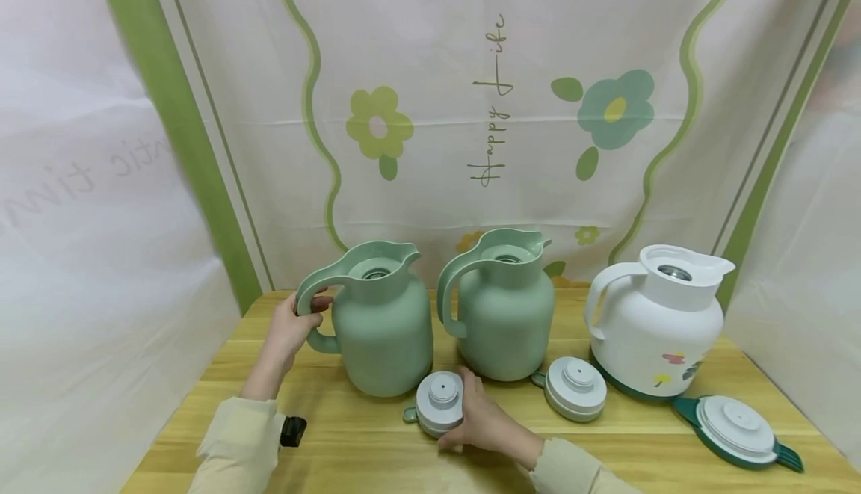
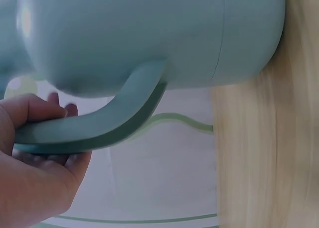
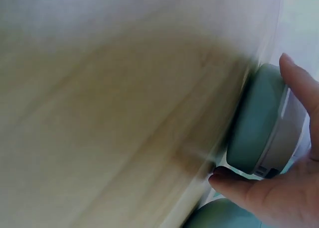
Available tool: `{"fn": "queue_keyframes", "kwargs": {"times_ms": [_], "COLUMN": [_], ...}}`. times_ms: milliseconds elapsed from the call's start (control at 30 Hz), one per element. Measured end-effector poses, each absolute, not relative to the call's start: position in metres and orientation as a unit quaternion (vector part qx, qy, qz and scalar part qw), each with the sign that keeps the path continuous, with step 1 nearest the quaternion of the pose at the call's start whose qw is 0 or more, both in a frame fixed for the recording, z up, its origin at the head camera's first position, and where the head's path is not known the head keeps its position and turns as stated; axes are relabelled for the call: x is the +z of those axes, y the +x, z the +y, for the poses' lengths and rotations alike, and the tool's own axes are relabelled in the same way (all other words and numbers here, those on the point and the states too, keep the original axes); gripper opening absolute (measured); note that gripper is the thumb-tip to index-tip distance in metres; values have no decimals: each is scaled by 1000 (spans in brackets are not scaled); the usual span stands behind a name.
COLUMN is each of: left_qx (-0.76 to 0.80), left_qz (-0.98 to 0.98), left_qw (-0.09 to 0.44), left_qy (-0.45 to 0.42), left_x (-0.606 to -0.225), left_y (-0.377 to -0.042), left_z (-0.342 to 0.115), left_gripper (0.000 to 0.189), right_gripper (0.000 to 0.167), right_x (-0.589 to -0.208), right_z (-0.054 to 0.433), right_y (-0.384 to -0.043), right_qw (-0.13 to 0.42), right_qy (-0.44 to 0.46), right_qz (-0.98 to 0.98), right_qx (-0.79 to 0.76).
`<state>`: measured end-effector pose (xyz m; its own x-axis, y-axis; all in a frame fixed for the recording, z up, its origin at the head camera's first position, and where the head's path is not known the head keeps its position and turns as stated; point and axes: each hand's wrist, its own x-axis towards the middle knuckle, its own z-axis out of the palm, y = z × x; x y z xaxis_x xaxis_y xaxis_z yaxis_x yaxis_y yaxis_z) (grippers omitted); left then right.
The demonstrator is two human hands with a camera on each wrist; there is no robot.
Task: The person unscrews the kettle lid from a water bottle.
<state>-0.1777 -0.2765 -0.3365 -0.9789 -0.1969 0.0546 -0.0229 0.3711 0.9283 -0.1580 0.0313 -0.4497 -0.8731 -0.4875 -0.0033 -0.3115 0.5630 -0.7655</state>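
Note:
The left green thermos jug [image 1: 383, 329] stands on the table with its mouth uncovered. My left hand [image 1: 292, 327] holds it by the handle [image 2: 94, 128], fingers behind and thumb in front in the left wrist view. In front of this jug is a round white lid [image 1: 440, 403] with a small green tab pointing left. My right hand [image 1: 487, 423] grips the lid from its right side. The right wrist view shows the lid's green lower part [image 3: 259, 121] between thumb and fingers, close over the wood.
A second green thermos jug [image 1: 504, 322] and a white one [image 1: 659, 329] stand to the right, both uncovered. Before them lie another white lid [image 1: 575, 389] and a lid with dark green edges [image 1: 736, 430]. A printed curtain [image 1: 430, 202] hangs behind the wooden table [image 1: 350, 457].

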Motion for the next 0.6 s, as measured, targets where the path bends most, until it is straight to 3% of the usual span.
{"fn": "queue_keyframes", "kwargs": {"times_ms": [133, 367, 600], "left_qx": [-551, -558, -523], "left_qz": [-825, -814, -812], "left_qw": [97, 132, 242], "left_qy": [80, 91, 89], "left_x": [-338, -340, -341], "left_y": [-175, -169, -159], "left_z": [-274, -267, -253], "left_gripper": [60, 105, 109], "right_gripper": [122, 119, 108], "right_x": [-448, -433, -406], "right_z": [33, 34, 42], "right_y": [-159, -161, -160], "right_qw": [128, 122, 71], "right_qy": [-239, -251, -237], "right_qz": [878, 874, 882], "right_qx": [-394, -399, -402]}}
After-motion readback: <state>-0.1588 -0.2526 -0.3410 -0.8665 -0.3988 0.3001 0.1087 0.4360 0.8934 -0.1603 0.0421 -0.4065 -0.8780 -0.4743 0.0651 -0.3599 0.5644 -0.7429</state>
